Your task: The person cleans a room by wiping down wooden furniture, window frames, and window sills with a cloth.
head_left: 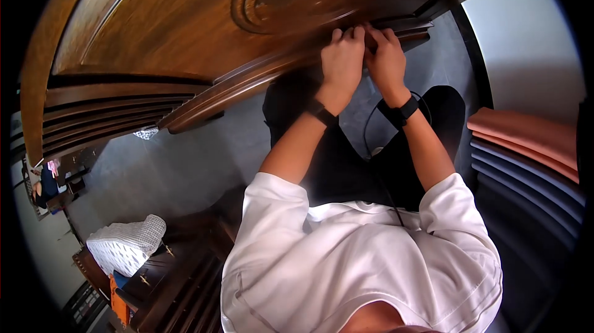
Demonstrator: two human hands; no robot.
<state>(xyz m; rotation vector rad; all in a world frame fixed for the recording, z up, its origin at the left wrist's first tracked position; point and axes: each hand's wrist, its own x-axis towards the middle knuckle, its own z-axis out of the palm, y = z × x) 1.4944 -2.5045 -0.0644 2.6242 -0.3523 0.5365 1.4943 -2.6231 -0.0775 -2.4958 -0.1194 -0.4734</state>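
Both of my hands meet at the lower edge of a dark brown wooden panel (161,36) with a carved oval. My left hand (343,64) has its fingers bent inward against the moulded wooden ledge (247,82). Right beside it, my right hand (387,67) curls its fingers the same way, thumb side toward the left one. Whatever lies between or under the fingertips is hidden by the hands and shadow. Each wrist wears a black band. A thin dark cord (366,125) loops below the hands, between my knees.
Folded orange cloth (526,135) lies over folded blue-grey cloth (526,178) at the right, near a white wall (526,36). Behind at lower left, a patterned white cloth (127,243) rests on dark wooden furniture (179,271). The floor (179,166) is grey.
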